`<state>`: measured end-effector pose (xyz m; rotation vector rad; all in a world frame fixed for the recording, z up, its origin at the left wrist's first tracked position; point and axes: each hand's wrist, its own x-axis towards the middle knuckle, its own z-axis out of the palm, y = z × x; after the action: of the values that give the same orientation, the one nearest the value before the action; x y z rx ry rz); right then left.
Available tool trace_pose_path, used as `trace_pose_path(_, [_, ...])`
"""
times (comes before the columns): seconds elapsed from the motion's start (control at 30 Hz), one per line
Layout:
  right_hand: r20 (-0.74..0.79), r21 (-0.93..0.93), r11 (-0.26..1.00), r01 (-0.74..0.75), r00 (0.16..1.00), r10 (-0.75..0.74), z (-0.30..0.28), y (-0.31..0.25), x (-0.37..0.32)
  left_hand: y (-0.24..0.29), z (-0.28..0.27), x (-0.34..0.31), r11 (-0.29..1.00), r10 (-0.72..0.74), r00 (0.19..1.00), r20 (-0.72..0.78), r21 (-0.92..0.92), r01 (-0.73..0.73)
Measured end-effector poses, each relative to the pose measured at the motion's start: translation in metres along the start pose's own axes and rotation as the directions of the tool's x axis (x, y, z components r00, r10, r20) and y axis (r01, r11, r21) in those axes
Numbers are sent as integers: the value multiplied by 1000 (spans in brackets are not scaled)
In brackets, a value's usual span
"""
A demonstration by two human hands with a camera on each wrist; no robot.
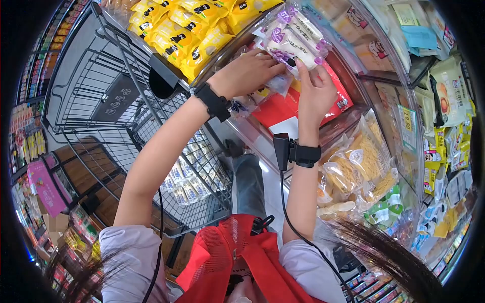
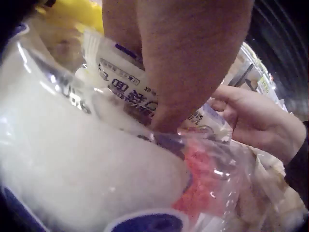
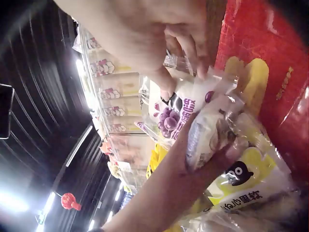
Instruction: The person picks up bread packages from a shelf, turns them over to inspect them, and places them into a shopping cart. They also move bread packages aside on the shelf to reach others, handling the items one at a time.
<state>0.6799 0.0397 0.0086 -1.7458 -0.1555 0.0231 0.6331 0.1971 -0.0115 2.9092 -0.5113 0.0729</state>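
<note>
My right hand [image 1: 316,93] pinches the lower edge of a clear packet of white buns with purple print [image 1: 295,40]. Grapes are printed on this grape bun packet [image 3: 166,118], seen beyond the fingers in the right wrist view. Just to the left, my left hand [image 1: 247,73] grips a small clear-wrapped bread packet [image 3: 205,140] between thumb and fingers. Under both hands lies a red box or liner [image 1: 283,108] inside the display bin. A packet with a yellow and black cartoon [image 3: 241,174] sits below the left hand's thumb in the right wrist view.
Yellow snack packets [image 1: 187,30] fill the bin to the left. Bags of shredded yellow food [image 1: 361,159] stand nearer on the right. A wire shopping cart [image 1: 106,96] is close on the left. Clear dividers and shelves of packets [image 1: 447,91] line the right.
</note>
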Motion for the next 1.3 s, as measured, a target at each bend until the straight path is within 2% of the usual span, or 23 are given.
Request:
trace_pose_path(0.1, [-16,-77,997,14,1000,-15,-2,2,1,3,-2,3,996,53,997,-57,-70,-57])
trace_pose_path(0.2, [28,-36,999,-19,999,20,-6,2,3,0,0,3,984,117,992,-37,-134,-121])
trace_pose_path(0.3, [47,51,998,29,998,-31,-2,9,3,3,1,0,965,151,988,-21,-215,-152])
trace_pose_path(0.4, [29,0,999,33,999,-33,-2,8,0,7,-8,-6,957,180,983,-26,-228,-181])
trace_pose_path(0.5, [10,-153,988,36,999,-35,-3,9,-7,10,-7,-8,967,182,981,-62,-168,-191])
trace_pose_path(0.6, [-26,-275,947,169,983,-183,-3,17,-11,12,-9,-17,981,169,971,-168,-67,-182])
trace_pose_path(0.7, [-98,-229,958,174,975,-201,-3,19,-15,10,-15,-32,989,65,963,-261,-111,-97])
trace_pose_path(0.83, [3,-233,965,119,993,-122,-7,22,-17,11,-12,-37,993,92,940,-329,-46,-113])
trace_pose_path(1.0, [77,-396,902,173,985,-155,-12,12,-20,13,-17,-34,993,93,930,-354,-37,-113])
trace_pose_path(1.1, [61,-530,803,273,957,-285,-16,8,-23,15,-25,-31,993,89,928,-361,-45,-113])
trace_pose_path(1.2, [77,-584,782,216,974,-212,-24,-3,-34,16,-25,-28,993,85,931,-355,-43,-108])
trace_pose_path(1.3, [30,-622,743,247,956,-293,-33,3,-47,16,-26,-27,996,70,937,-341,-24,-83])
